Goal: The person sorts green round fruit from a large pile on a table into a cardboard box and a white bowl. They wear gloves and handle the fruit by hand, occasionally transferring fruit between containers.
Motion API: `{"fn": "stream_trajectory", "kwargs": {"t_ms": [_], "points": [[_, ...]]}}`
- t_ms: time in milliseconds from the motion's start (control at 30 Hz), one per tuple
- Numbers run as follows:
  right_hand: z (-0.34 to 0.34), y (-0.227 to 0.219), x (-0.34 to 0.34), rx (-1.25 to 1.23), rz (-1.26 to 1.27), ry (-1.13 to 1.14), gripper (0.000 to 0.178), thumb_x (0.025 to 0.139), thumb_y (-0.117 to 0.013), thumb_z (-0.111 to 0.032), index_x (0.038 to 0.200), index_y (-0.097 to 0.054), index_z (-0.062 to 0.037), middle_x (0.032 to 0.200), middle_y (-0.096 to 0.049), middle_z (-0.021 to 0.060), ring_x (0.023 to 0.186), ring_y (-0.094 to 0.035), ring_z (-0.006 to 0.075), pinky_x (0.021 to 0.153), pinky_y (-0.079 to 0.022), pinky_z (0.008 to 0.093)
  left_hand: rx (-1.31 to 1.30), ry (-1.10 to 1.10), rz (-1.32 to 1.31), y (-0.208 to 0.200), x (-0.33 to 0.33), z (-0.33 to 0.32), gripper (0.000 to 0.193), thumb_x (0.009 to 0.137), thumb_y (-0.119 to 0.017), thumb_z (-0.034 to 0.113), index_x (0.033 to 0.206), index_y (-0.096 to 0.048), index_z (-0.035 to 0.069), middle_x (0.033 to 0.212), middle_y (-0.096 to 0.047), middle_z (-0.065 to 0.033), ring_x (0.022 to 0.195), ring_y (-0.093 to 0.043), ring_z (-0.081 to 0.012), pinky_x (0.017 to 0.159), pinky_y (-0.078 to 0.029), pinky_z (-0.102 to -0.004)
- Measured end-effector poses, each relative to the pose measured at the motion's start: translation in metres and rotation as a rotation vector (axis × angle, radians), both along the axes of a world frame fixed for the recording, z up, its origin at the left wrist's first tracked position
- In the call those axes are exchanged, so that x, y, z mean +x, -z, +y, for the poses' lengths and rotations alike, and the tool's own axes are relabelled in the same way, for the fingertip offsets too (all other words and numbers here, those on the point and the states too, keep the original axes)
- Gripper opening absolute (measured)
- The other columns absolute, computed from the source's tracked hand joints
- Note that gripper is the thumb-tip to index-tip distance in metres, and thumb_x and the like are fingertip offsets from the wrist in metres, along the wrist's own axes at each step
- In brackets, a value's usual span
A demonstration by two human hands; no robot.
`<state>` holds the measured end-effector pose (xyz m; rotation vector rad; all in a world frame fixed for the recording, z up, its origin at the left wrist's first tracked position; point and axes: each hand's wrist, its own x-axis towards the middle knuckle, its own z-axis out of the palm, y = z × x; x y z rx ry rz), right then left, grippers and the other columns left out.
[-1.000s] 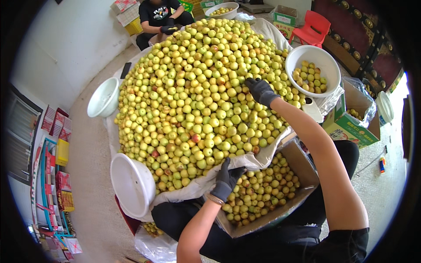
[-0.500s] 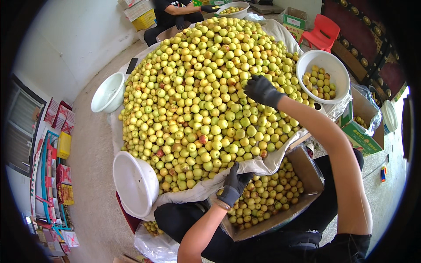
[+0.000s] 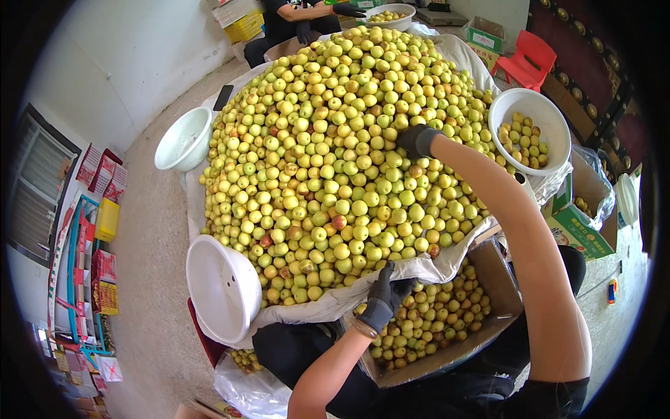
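Observation:
A big heap of small round yellow-green jujubes (image 3: pixel 314 167), some with reddish-brown patches, lies on a pale cloth (image 3: pixel 328 302) in front of me. My right hand (image 3: pixel 417 141), in a dark glove, reaches across to the heap's right middle. Its fingers bend down onto the fruit, and their tips are hidden. Over the near edge of the cloth is my left hand (image 3: pixel 386 300), gloved too, with thumb and fingers apart and no fruit visible in it. Beside and beneath it an open cardboard box (image 3: pixel 499 279) at my lap holds many more jujubes (image 3: pixel 433 314).
White basins stand around the heap: one (image 3: pixel 222 290) near left, one (image 3: pixel 183 143) far left, one (image 3: pixel 530 105) with jujubes at right. A dark phone (image 3: pixel 223 98) lies at the far left edge. Across sits another person (image 3: pixel 300 17). A red chair (image 3: pixel 527 61) and green box (image 3: pixel 583 227) are right.
My right hand has drawn its fingers down onto the heap, where before they were stretched further out. The left hand stays at the cloth's edge. The whole view has shifted slightly.

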<state>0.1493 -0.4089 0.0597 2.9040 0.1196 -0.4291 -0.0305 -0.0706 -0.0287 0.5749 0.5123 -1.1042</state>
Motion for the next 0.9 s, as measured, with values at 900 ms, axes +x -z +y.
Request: {"fn": "stream_trajectory", "kwargs": {"t_ms": [900], "points": [[0.027,-0.033,-0.018,0.264,-0.168,0.267,0.058,0.073,-0.067,-0.041,0.125,-0.052,-0.0208,0.141,-0.028,0.0145,0.11,-0.052,0.0334,0.091,-0.046,0.0414,0.028,-0.005,-0.005,-0.005,0.002,0.002,0.036,0.086,-0.06,0.029,0.105,-0.054,-0.002,0.1,-0.062,-0.0158,0.087,-0.063,-0.0258,0.073,-0.058,-0.0341]]}}
